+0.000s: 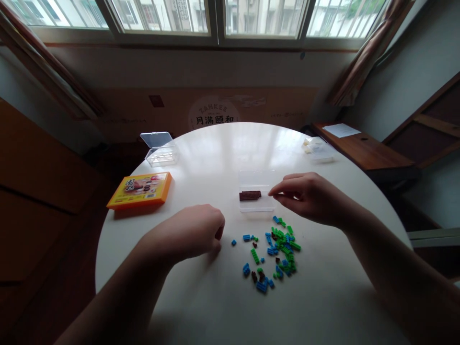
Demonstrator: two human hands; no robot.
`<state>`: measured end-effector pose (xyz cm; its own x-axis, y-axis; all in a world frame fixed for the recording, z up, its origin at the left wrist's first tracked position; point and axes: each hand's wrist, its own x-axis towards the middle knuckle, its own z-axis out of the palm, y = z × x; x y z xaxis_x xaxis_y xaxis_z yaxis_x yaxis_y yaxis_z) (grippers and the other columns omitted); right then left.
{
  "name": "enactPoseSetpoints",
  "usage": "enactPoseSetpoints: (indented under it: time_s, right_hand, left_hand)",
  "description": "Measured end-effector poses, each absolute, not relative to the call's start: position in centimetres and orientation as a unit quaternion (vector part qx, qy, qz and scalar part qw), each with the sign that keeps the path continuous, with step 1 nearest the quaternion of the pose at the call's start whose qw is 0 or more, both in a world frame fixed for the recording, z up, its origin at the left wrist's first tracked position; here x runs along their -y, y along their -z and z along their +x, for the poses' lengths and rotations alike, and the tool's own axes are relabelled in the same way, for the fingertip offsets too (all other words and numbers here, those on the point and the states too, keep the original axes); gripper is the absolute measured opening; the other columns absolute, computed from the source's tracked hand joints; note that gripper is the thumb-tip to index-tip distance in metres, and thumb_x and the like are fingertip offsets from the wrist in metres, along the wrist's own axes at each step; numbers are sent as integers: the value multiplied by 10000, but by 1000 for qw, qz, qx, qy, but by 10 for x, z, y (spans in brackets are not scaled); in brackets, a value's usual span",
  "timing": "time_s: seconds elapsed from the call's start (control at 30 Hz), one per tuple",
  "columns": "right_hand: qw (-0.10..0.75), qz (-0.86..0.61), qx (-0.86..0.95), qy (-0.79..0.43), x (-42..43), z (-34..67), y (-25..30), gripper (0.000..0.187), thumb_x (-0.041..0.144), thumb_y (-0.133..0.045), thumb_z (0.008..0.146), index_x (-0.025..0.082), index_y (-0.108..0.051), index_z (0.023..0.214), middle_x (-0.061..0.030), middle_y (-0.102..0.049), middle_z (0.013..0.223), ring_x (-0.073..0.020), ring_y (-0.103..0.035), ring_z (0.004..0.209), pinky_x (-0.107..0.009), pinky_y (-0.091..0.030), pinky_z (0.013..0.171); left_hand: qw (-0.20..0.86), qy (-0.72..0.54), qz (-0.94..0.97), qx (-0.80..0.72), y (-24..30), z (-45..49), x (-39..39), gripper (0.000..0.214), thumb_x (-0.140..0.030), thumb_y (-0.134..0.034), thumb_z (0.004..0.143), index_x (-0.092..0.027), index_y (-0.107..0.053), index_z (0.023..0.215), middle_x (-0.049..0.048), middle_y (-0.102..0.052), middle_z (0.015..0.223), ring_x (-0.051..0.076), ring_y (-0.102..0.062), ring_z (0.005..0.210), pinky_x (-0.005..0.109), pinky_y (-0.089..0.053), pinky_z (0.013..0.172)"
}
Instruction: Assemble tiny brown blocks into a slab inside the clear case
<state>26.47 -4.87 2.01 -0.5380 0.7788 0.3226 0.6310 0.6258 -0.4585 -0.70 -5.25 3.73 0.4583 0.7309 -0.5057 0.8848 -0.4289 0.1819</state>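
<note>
My left hand (196,230) rests over the white table, left of the loose bricks, its fingers curled closed and their tips mostly hidden. Anything inside it cannot be seen. My right hand (307,197) hovers at the right edge of an open clear plastic box (247,206), thumb and forefinger pinched together. Whatever is between those fingertips is too small to make out. Inside the box, dark brown bricks (250,195) lie in tight rows against the left side. Just nearer to me is a loose pile of small green, blue and brown building bricks (285,244), with a blue brick (234,242) apart at its left.
An orange-yellow box (140,190) lies at the table's left. Behind it stands a clear case (161,155) with its lid up. A clear container with pale pieces (319,149) sits at the far right. A brown side table (362,146) holds a paper sheet (341,130).
</note>
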Motion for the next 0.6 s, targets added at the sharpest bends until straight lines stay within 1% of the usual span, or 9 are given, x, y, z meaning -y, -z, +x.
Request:
enactPoseSetpoints:
  time_s: [0.13, 0.3, 0.37, 0.43, 0.5, 0.6]
  right_hand:
    - [319, -418, 842, -119, 44, 265, -17, 172, 170, -603, 839, 189, -749, 928, -19, -683, 763, -104, -547, 597, -252, -429, 569]
    - [372, -423, 821, -96, 42, 263, -14, 165, 174, -602, 842, 184, -744, 924, -15, -667, 734, -103, -524, 584, -263, -427, 565]
    - [376, -411, 824, -104, 42, 263, -13, 164, 159, -603, 833, 178, -744, 915, -8, -651, 716, -97, -512, 573, -257, -419, 553]
    - [363, -391, 837, -124, 42, 262, -11, 171, 143, -607, 820, 176, -743, 918, -2, -639, 710, -90, -507, 568, -248, -414, 542]
    - [346, -373, 849, -144, 42, 261, -9, 181, 139, -606, 816, 178, -742, 928, -1, -638, 718, -86, -518, 575, -238, -415, 539]
    - [341, -366, 852, -155, 42, 258, -6, 178, 140, -597, 825, 177, -740, 923, -11, -656, 753, -89, -552, 606, -229, -427, 552]
  left_hand:
    - [204, 177, 833, -484, -40, -4, 54, 174, -177, -579, 640, -235, -728, 708, 39, -699, 764, 167, -577, 603, 251, -376, 512]
    - [169, 180, 835, -492, -39, -4, 55, 186, -175, -556, 655, -226, -728, 705, 59, -689, 737, 179, -564, 578, 268, -366, 503]
    - [154, 180, 837, -494, -37, -5, 54, 206, -173, -542, 666, -222, -734, 718, 70, -692, 741, 182, -564, 578, 274, -374, 513]
    - [150, 186, 833, -499, -35, -6, 53, 217, -169, -542, 657, -223, -739, 731, 75, -697, 751, 182, -567, 579, 275, -384, 520]
    - [149, 186, 832, -501, -34, -6, 51, 218, -169, -548, 650, -221, -739, 742, 78, -699, 761, 181, -572, 583, 274, -388, 523]
    - [135, 162, 844, -494, -31, -6, 50, 218, -167, -532, 678, -208, -732, 753, 87, -700, 787, 181, -582, 609, 274, -390, 533]
